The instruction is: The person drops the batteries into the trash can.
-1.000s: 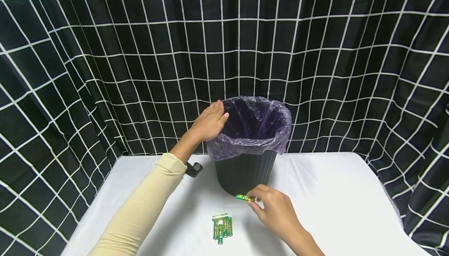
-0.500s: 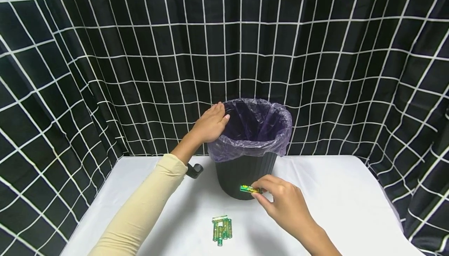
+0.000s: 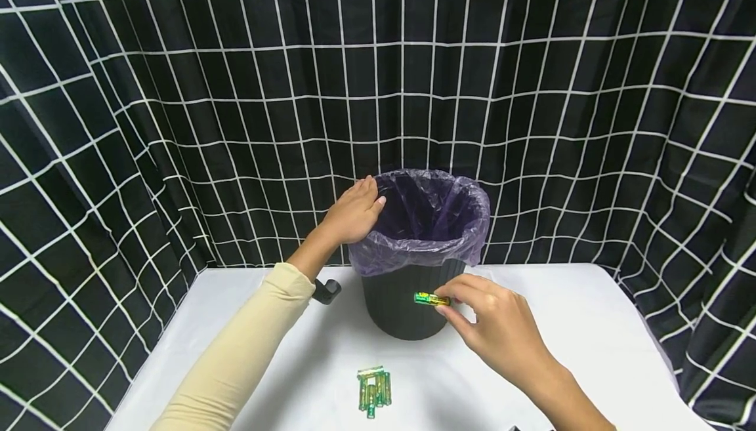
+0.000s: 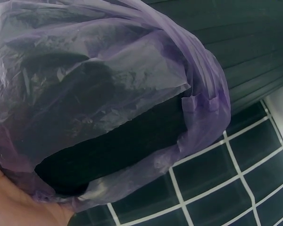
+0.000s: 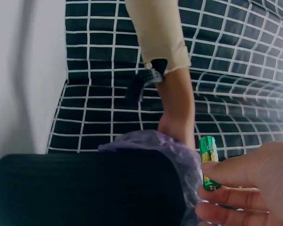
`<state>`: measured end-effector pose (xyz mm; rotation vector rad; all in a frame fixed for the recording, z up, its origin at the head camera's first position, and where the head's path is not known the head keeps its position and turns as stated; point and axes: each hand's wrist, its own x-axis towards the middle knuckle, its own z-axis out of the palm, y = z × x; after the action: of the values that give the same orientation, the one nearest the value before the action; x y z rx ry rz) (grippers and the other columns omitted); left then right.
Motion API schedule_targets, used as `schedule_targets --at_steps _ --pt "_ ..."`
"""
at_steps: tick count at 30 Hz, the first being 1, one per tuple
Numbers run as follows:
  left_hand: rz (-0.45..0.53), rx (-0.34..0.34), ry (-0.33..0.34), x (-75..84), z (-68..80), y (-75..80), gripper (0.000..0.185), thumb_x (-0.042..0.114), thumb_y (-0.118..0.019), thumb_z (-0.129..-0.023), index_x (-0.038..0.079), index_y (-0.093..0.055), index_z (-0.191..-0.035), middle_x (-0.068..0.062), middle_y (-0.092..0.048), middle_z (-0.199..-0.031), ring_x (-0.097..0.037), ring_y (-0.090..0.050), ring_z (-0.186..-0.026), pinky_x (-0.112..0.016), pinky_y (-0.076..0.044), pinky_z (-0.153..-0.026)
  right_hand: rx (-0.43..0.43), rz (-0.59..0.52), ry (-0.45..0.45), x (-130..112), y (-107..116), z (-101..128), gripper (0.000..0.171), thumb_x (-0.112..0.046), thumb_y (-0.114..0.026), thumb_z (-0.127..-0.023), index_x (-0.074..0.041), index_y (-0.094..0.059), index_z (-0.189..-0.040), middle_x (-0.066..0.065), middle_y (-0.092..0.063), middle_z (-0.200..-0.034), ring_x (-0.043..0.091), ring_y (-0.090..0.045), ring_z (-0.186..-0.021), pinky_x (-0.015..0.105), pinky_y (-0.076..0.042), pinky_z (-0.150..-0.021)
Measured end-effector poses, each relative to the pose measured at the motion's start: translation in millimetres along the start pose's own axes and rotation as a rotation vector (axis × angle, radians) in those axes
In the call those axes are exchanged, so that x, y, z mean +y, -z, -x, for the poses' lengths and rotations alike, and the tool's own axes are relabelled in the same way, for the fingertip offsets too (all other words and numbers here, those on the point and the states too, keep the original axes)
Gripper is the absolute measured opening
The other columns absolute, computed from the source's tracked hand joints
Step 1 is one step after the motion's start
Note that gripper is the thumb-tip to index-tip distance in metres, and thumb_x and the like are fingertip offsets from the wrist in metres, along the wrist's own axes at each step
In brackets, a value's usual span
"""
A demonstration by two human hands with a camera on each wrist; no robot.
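Note:
Between thumb and fingers, my right hand (image 3: 499, 319) pinches a green and gold battery (image 3: 432, 299), lying level just in front of the dark bin (image 3: 401, 306) and below its rim. The right wrist view also shows this battery (image 5: 209, 153), held near its middle. My left hand (image 3: 354, 213) rests on the bin's left rim with fingers straight, touching the purple liner bag (image 3: 416, 259) folded over the edge. Only part of the left hand (image 4: 23, 202) enters the left wrist view. Several more batteries (image 3: 380, 388) lie grouped on the white table nearer to me.
The white cloth-covered table (image 3: 549, 339) carries the bin near its back. Black curtain (image 3: 283, 90) with a white grid hangs behind and at both sides. A black camera mount (image 3: 326, 291) sticks out from my left wrist.
My right hand has lifted the battery off toward the bin, upward and slightly right in the head view. My left hand stays on the rim, and the grouped batteries lie as before.

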<state>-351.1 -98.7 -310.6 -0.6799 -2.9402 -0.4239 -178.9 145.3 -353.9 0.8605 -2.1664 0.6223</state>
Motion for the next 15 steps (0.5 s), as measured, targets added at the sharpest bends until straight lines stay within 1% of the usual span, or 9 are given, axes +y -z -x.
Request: schedule_targets --at_steps 4,8,10,15 --pt "-0.001 0.001 -0.001 1.5 -0.1 -1.8 0.062 0.034 -0.02 -0.111 -0.006 -0.016 -0.158 -0.02 -0.01 -0.168 -0.031 -0.007 -0.156 -0.038 -0.007 -0.127 0.015 0.031 0.017 1 10 -7 0.026 -0.003 -0.089 -0.071 -0.016 -0.077 -0.091 -0.011 -0.073 -0.091 0.007 -0.067 -0.074 0.027 -0.053 -0.055" --pt "-0.035 0.006 -0.016 1.7 -0.6 -1.7 0.061 0.032 -0.021 -0.111 -0.008 -0.018 -0.157 -0.021 -0.012 -0.167 -0.032 -0.009 -0.156 -0.039 -0.009 -0.127 0.008 0.051 0.017 1 18 -16 0.026 -0.003 -0.09 -0.072 -0.015 -0.078 -0.092 -0.01 -0.073 -0.091 0.005 -0.065 -0.071 0.024 -0.051 -0.052" --pt "-0.051 0.006 -0.022 1.3 -0.8 -1.3 0.061 0.031 -0.02 -0.111 -0.009 -0.018 -0.157 -0.022 -0.013 -0.167 -0.033 -0.01 -0.156 -0.039 -0.009 -0.127 0.002 0.056 0.019 1 20 -20 0.025 -0.003 -0.089 -0.072 -0.015 -0.078 -0.092 -0.009 -0.073 -0.092 0.006 -0.066 -0.072 0.024 -0.051 -0.052" --pt "-0.045 0.005 -0.023 2.5 -0.2 1.2 0.061 0.03 -0.022 -0.111 -0.011 -0.018 -0.156 -0.023 -0.014 -0.167 -0.034 -0.011 -0.156 -0.041 -0.01 -0.127 0.006 0.069 0.041 2 25 -32 0.025 -0.002 -0.089 -0.072 -0.013 -0.079 -0.091 -0.007 -0.074 -0.091 0.011 -0.07 -0.075 0.029 -0.053 -0.053"
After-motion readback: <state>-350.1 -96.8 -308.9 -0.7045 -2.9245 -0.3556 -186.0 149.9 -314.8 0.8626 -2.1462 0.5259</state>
